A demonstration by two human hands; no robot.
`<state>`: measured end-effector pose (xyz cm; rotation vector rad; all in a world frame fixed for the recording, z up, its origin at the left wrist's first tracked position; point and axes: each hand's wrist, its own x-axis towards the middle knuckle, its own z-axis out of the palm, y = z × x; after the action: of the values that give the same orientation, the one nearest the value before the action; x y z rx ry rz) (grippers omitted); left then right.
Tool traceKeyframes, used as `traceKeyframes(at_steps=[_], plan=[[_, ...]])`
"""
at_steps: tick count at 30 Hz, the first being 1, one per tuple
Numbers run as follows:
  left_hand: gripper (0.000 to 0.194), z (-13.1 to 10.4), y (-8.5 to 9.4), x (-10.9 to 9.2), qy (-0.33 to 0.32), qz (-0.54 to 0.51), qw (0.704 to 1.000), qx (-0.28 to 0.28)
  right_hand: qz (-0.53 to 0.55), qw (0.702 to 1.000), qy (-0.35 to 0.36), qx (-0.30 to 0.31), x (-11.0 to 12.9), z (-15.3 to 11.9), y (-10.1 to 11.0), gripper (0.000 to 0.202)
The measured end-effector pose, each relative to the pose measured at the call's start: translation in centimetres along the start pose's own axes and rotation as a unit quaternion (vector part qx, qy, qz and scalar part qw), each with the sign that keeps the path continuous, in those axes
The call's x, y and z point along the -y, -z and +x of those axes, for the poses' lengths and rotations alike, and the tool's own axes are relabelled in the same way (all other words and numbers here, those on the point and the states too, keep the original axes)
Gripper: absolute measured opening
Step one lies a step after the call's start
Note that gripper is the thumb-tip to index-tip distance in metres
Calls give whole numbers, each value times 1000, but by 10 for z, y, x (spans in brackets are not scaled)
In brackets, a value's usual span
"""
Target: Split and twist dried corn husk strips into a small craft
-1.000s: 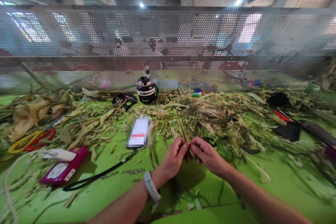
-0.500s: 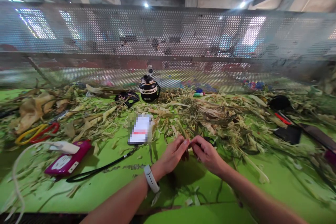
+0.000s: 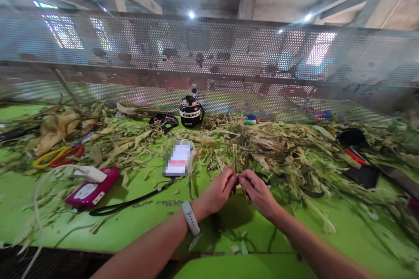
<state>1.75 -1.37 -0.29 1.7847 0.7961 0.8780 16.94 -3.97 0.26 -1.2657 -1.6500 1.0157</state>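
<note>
My left hand (image 3: 218, 191), with a white band on its wrist, is closed in a pinch on a narrow pale strip of corn husk (image 3: 235, 157) that sticks up above the fingertips. Close beside it, my right hand (image 3: 257, 191) pinches at the same spot, thumb against forefinger. The fingertips of both hands almost meet, and the strip's lower end is hidden among them. Behind the hands spreads a heap of dry husk strips (image 3: 275, 141) in green, tan and brown.
Left of my hands lie a phone (image 3: 178, 159) with a black strap (image 3: 131, 204), a magenta power bank (image 3: 94, 189) with a white cable, and red-and-yellow-handled scissors (image 3: 54, 158). A black ENERGY jug (image 3: 190, 113) stands before the perforated metal screen (image 3: 216, 61). Black items (image 3: 362, 174) lie right.
The view has shifted slightly, moving the scene a little right. The husk strip now stands more upright above my fingertips. Both hands stay pinched together in nearly the same place.
</note>
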Motion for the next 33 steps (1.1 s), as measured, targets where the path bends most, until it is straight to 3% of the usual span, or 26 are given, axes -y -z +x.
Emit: traceKeyframes(at_steps=[7,14,18,24,28,30,33], plan=[[29,2,-1,-1,28,-80,996,8,-90,992,81,-42,-5,1,-2,26],[30,1,3,-3,94,-223,969,50,-197,953,217,-81,-7,0,9,13],[32,-1,4,-8,87,-234,966,60,-203,942,255,-85,-9,2,13,9],[36,-3,2,-11,79,-221,970,65,-171,951,247,-75,-7,2,12,10],[35,-4,2,-14,46,-142,986,72,-109,980,157,-63,0,0,16,22],[35,-4,2,-14,30,-96,990,103,-91,990,103,-35,1,0,18,33],[34,-4,2,-11,13,-59,990,126,-106,990,93,23,-1,3,18,43]])
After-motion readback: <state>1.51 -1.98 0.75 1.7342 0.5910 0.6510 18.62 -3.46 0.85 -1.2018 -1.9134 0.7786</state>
